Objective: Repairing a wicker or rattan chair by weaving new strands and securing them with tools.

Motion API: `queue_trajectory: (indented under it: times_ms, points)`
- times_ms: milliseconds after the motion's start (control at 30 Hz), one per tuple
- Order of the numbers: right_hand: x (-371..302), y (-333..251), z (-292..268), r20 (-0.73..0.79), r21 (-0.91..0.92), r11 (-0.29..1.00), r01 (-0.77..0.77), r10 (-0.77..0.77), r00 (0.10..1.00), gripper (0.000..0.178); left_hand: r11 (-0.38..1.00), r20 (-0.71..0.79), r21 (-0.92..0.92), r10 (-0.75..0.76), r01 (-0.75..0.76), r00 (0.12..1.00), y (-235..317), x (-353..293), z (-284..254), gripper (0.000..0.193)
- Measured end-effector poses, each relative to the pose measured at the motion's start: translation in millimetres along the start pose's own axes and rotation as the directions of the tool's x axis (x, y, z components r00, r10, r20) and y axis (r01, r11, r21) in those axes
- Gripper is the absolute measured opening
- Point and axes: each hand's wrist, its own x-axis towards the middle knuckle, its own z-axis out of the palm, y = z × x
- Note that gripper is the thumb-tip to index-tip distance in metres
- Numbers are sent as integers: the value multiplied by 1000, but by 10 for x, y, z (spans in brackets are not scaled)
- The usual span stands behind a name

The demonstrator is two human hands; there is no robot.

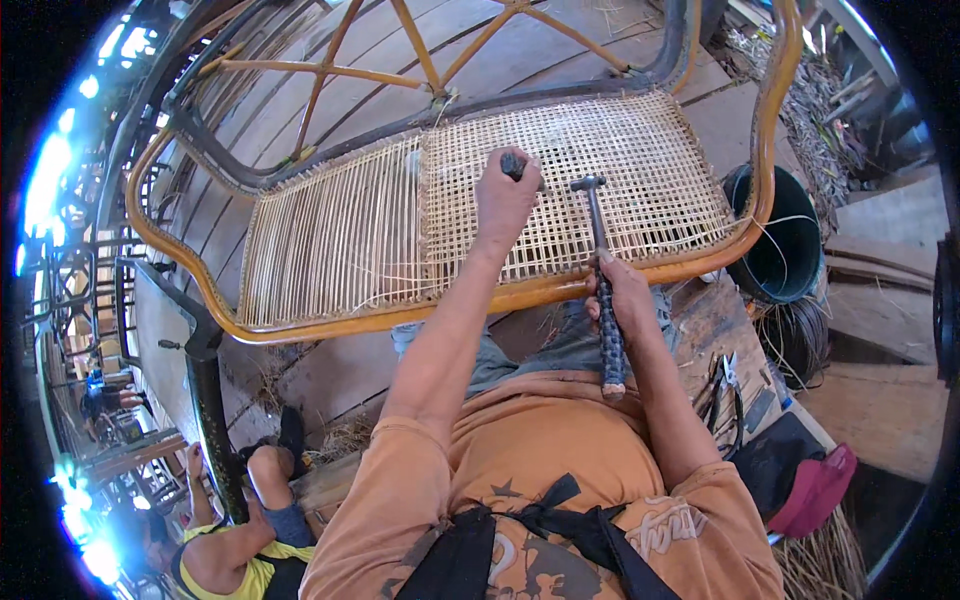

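Note:
A rattan furniture frame [375, 325] lies across my lap, holding a cane panel. Its right part is a closed woven mesh [650, 160], while the left part has mostly parallel strands [325, 240]. My left hand [503, 205] is closed around a short, dark, round-ended tool [513, 164] above the mesh, left of its middle; the tool's lower end is mostly hidden. In my right hand [628, 298] is a hammer [597, 218], gripped by its dark wrapped handle. The small metal hammer head is over the mesh, to the right of my left hand.
A dark green bucket [790, 250] stands right of the frame, above a coil of dark strands [795, 345]. Pliers [732, 390] lie on boards at my right, near a red cloth [815, 490]. Another person [240, 545] sits at lower left, beside a dark post [212, 430].

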Motion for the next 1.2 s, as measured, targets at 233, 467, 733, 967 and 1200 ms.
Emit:
queue_trajectory:
  times_ms: [233,467,733,967,1200]
  points:
    - [-68,-120,83,-57,45,999,-28,31,998,30,986,-19,140,95,-92,995,-89,43,64,19]
    - [45,-21,-64,20,49,999,18,-19,1000,29,1000,-24,-11,-8,8,1000,-17,9,81,18]
    - [-100,-130,61,-51,80,997,-4,8,999,29,979,-33,163,131,-124,991,-217,73,178,20]
    - [-72,-127,-103,-85,19,999,31,-29,996,30,995,-33,-93,-47,44,998,42,4,225,21]
    - [11,-81,-80,-28,151,983,103,-99,995,31,995,-7,94,38,-37,999,-159,91,305,19]
